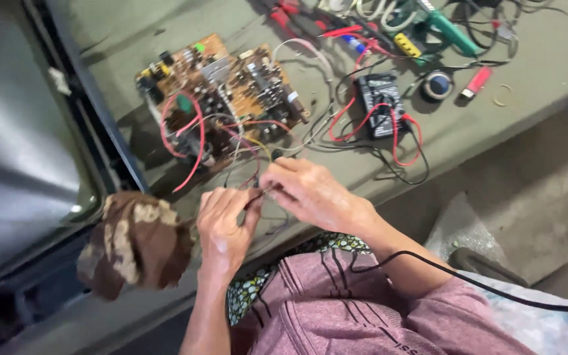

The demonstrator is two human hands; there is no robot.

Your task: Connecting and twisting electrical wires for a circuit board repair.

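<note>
My left hand (223,223) and my right hand (310,192) meet at the table's front edge, fingertips pinched together on thin dark wires (258,187). These wires run up to a brown circuit board (221,92) crowded with components and looped by red wires (192,141). The board lies just beyond my hands on the grey-green table (119,39). What exactly sits between the fingertips is too small to tell.
A black multimeter (379,104) with red leads lies right of the board. Further back are a green-handled tool (451,33), red-handled pliers (284,14), a red lighter (476,81) and a round tin (438,85). A brown rag (136,240) sits left. A large grey screen (21,144) stands at left.
</note>
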